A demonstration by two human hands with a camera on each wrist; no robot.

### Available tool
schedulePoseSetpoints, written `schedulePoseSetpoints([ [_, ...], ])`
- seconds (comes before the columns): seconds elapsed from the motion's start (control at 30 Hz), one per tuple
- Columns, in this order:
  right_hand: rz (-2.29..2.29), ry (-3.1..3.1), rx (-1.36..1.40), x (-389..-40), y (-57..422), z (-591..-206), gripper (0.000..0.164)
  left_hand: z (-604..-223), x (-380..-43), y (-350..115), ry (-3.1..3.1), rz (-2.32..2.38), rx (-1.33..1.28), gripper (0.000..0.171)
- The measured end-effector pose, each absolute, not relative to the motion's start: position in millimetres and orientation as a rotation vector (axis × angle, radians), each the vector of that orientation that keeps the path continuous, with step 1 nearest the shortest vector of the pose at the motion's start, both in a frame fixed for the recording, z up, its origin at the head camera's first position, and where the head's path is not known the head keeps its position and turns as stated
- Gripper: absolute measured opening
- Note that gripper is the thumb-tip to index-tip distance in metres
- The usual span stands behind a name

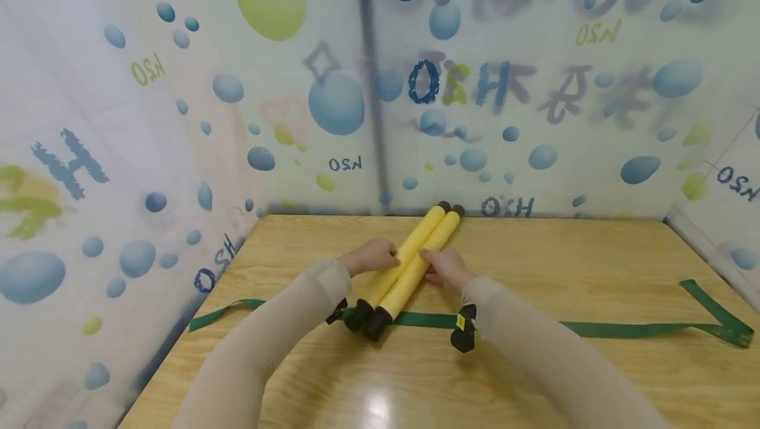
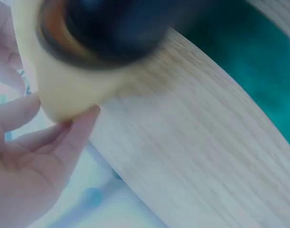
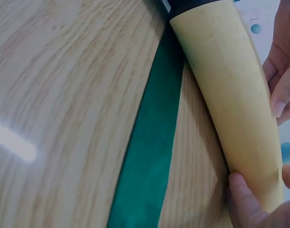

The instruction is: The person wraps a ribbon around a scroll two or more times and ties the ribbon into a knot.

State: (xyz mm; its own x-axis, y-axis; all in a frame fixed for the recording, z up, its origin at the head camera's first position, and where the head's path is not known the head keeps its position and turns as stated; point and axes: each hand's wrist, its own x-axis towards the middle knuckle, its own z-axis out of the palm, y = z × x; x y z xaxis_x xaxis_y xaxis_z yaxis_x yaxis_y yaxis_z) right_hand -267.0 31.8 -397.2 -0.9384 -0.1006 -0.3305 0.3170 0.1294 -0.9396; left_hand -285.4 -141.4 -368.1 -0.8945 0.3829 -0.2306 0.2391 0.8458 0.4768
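Note:
Two yellow tubes with black end caps lie side by side on a slant, the left tube (image 1: pixel 382 283) against the right tube (image 1: pixel 418 270). From the left, my left hand (image 1: pixel 369 257) holds the pair around the middle, fingertips pressed to the yellow surface in the left wrist view. My right hand (image 1: pixel 449 269) grips from the other side, its thumb on top of the right tube and fingers low at its side. The near black caps (image 1: pixel 377 325) overlap a green ribbon (image 1: pixel 424 319), which passes beneath the tubes across the wooden table.
The wooden table (image 1: pixel 534 264) runs back to a wall (image 1: pixel 510 33) printed with blue and green drops. The ribbon's right end (image 1: pixel 706 297) folds back toward the wall. Another patterned wall (image 1: pixel 119 191) stands along the left.

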Motion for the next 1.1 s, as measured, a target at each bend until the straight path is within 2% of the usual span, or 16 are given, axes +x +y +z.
schedulePoseSetpoints([
  [0.4, -1.745, 2.236, 0.11, -255, 67, -396, 0.042, -376, -258, -117, 2.55, 1.001, 0.384, 0.019],
  [0.6, -1.645, 2.311, 0.038, -246, 85, -382, 0.043, -375, -245, -103, 2.475, 1.172, 0.297, 0.045],
  [0.9, -1.63, 2.233, -0.056, -216, 107, -377, 0.033, -377, -210, -80, 2.323, 1.307, 0.219, 0.071],
  [1.1, -1.606, 2.248, -0.017, -197, 118, -379, 0.03, -380, -192, -69, 2.251, 1.378, 0.2, 0.072],
])
